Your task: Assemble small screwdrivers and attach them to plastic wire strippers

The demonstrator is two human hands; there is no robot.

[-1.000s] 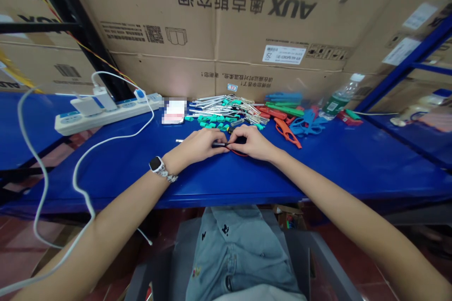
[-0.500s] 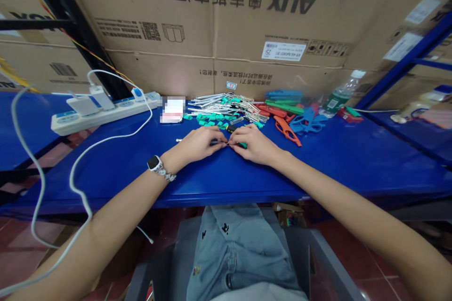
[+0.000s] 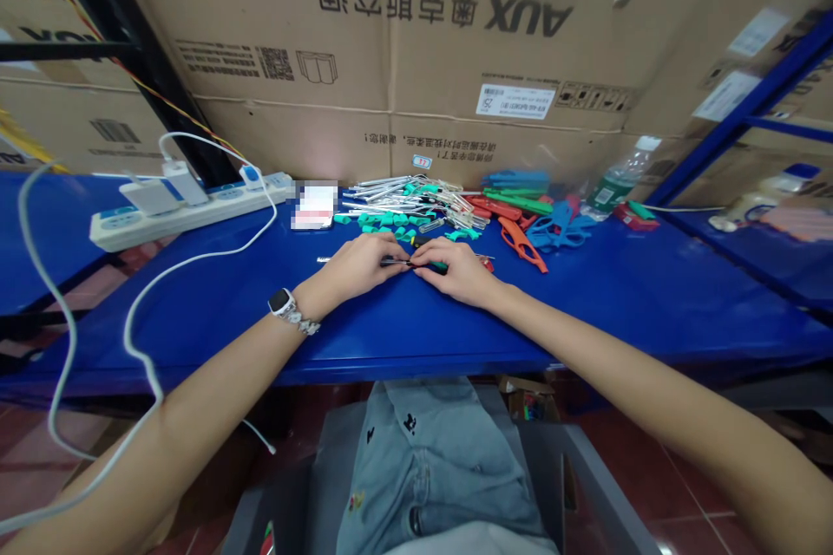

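My left hand (image 3: 364, 267) is closed around a thin silver metal rod (image 3: 323, 260), whose outer end sticks out to the left past the knuckles. Its fingertips meet those of my right hand (image 3: 459, 270) just above the table. The right hand is pinched too; what lies between its fingers is too small to make out. A green piece (image 3: 440, 266) shows partly under the right fingers. Behind the hands lie many small green plastic pieces (image 3: 390, 219), a heap of thin metal rods (image 3: 381, 189) and a black-and-yellow object (image 3: 420, 241).
A white power strip (image 3: 214, 198) with plugs and a trailing cable (image 3: 195, 258) is at left, beside a pixelated phone-like object (image 3: 315, 206). Orange (image 3: 522, 244) and blue (image 3: 560, 227) plastic tools lie right, near a bottle (image 3: 615, 182). Cardboard (image 3: 390, 121) stands behind the blue table (image 3: 416, 329).
The whole view has shifted slightly. Both hands stay together at the same place, still pinching; the right fingers have moved a little, and a red item shows behind the right hand.
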